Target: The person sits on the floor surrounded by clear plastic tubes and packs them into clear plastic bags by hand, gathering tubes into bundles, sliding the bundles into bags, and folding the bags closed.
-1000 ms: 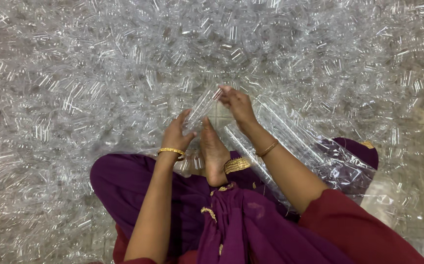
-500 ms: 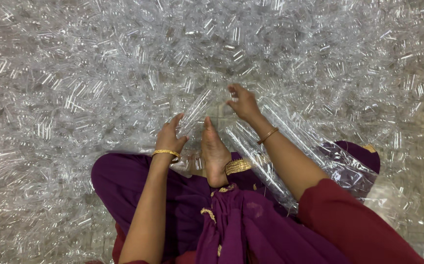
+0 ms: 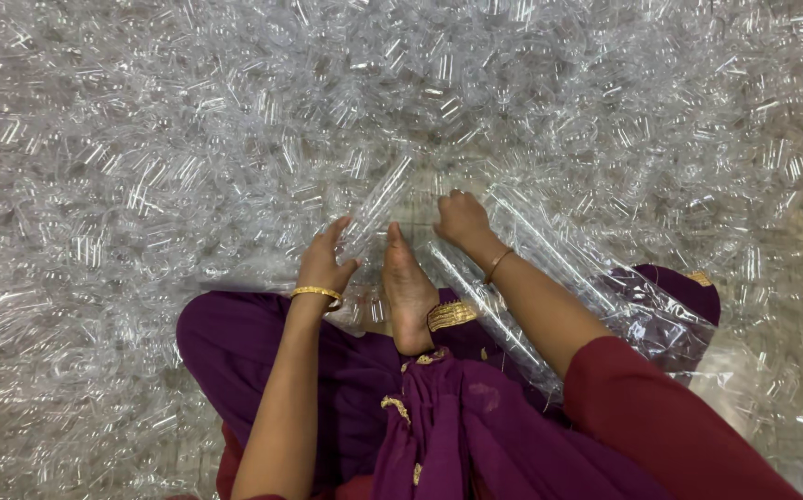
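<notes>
I sit on a floor covered in small clear plastic tubes [image 3: 235, 139]. My left hand [image 3: 323, 267], with a gold bangle on its wrist, grips the lower end of a long column of nested clear tubes [image 3: 378, 208] that slants up to the right. My right hand [image 3: 462, 222] rests knuckles-up on the loose tubes just right of that column, fingers curled down into the pile. Whether it holds a tube is hidden. My bare foot [image 3: 408, 292] lies between the two hands.
A clear plastic bag [image 3: 624, 296] with long rows of stacked tubes lies across my right knee. Purple cloth [image 3: 346, 370] covers my lap. Loose tubes surround me on every side, and bare floor shows at the right edge [image 3: 790, 370].
My right hand has left the upper end of the tube column and dropped to the loose pile beside it. The left hand keeps its grip on the column's lower end.
</notes>
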The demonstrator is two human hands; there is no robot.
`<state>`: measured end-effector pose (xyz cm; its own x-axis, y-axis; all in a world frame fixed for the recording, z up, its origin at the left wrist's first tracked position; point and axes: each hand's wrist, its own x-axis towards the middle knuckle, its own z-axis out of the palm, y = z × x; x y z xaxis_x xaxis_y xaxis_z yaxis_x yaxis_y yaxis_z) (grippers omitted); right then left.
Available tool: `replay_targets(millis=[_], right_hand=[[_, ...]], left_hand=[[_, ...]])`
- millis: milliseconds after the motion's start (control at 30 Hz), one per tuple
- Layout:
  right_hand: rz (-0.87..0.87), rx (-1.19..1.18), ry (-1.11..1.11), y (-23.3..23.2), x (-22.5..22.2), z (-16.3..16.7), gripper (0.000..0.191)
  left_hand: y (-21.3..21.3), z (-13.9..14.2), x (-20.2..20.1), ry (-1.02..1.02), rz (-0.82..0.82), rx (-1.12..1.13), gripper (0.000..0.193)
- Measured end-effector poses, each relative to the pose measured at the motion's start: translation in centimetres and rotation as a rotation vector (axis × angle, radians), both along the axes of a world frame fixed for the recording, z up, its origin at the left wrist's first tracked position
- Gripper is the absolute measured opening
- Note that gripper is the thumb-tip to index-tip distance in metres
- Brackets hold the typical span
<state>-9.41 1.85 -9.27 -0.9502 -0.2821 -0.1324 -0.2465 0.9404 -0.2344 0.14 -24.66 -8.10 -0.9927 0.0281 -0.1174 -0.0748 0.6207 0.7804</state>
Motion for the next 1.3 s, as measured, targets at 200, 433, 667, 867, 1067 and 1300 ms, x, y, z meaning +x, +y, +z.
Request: replay_targets(millis=[200, 433, 667, 867, 1067, 1300], right_hand=[[-0.404, -0.553, 0.212, 3.4, -4.7, 3.0, 0.014], [-0.289, -1.133, -0.531, 5.1, -7.3, 8.0, 0.015], [-0.26, -0.985, -0.629, 5.3, -7.2, 6.9, 0.021], [-0.275, -0.945, -0.468, 3.7, -6.3, 4.4, 0.023], [-0.068, 0.272, 0.098, 4.8, -4.5, 3.0, 0.038], [-0.062, -0.567, 0.031, 5.9, -5.1, 5.6, 0.055]], left_hand=[[-0.1, -0.1, 0.0, -0.088, 0.004, -0.062, 0.081], [0.0, -0.6, -0.1, 0.003, -0.097, 0.007, 0.083], [-0.9, -0.6, 1.1, 0.025, -0.193, 0.154, 0.084], [0.7, -0.6, 0.5, -0.036, -0.099, 0.118, 0.081], [0.7, -0.6, 0.1, -0.009, -0.066, 0.122, 0.083], [0.5, -1.3, -0.1, 0.0, -0.058, 0.054, 0.082]])
